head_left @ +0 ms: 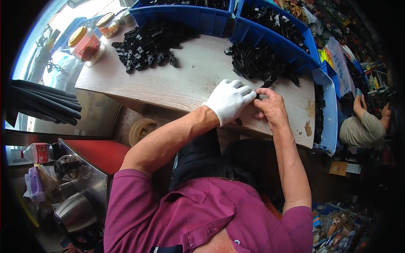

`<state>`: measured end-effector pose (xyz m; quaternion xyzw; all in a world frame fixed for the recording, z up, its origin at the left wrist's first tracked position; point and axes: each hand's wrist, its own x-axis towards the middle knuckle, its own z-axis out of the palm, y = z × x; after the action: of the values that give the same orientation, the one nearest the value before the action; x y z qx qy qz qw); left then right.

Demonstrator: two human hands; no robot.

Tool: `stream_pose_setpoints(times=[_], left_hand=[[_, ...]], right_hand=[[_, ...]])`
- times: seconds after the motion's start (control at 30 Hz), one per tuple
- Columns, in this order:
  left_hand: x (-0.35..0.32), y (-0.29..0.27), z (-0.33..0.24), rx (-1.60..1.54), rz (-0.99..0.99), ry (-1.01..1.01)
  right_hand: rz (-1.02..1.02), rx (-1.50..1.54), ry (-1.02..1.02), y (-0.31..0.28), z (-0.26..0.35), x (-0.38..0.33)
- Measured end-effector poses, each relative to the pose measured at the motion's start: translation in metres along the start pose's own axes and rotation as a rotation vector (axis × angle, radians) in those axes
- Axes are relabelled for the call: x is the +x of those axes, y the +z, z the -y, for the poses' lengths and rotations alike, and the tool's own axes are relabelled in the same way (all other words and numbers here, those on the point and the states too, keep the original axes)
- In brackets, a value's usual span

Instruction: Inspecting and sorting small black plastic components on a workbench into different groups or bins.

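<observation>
Magenta shirt (pixel 202 211), gloved left hand (pixel 231 100), bare right hand (pixel 273 109), both hands pinching small black part (pixel 257 96)

Glove (pixel 228 103) on left hand (pixel 237 93): matt knit cloth; table (pixel 185 80) beneath: wood-grained, worn; parts (pixel 257 63) beyond: glossy plastic; bins (pixel 181 19) farther: smooth plastic.

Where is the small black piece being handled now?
In the head view, the small black piece is right of centre, at the fingertips of the bare right hand, beside the gloved left hand, below the right pile of black parts.
</observation>
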<state>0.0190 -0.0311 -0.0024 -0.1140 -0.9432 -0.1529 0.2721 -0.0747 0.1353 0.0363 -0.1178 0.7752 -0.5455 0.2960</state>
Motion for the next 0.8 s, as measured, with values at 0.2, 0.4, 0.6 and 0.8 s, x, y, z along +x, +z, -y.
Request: stream_pose_setpoints(times=[0.2, 0.4, 0.6, 0.8], left_hand=[[0.001, -0.019, 0.002, -0.112, -0.148, -0.035], [-0.036, -0.092, 0.106, 0.567, -0.108, -0.259], [-0.061, -0.086, 0.145, 0.592, -0.004, -0.145], [-0.039, -0.068, 0.117, 0.514, -0.019, -0.090]], right_hand=[[-0.029, -0.054, 0.037, 0.002, 0.006, -0.003], [-0.037, 0.035, -0.002, 0.000, 0.000, -0.005], [0.013, 0.256, -0.004, -0.010, -0.004, -0.005], [-0.048, 0.332, -0.004, -0.041, -0.013, -0.014]])
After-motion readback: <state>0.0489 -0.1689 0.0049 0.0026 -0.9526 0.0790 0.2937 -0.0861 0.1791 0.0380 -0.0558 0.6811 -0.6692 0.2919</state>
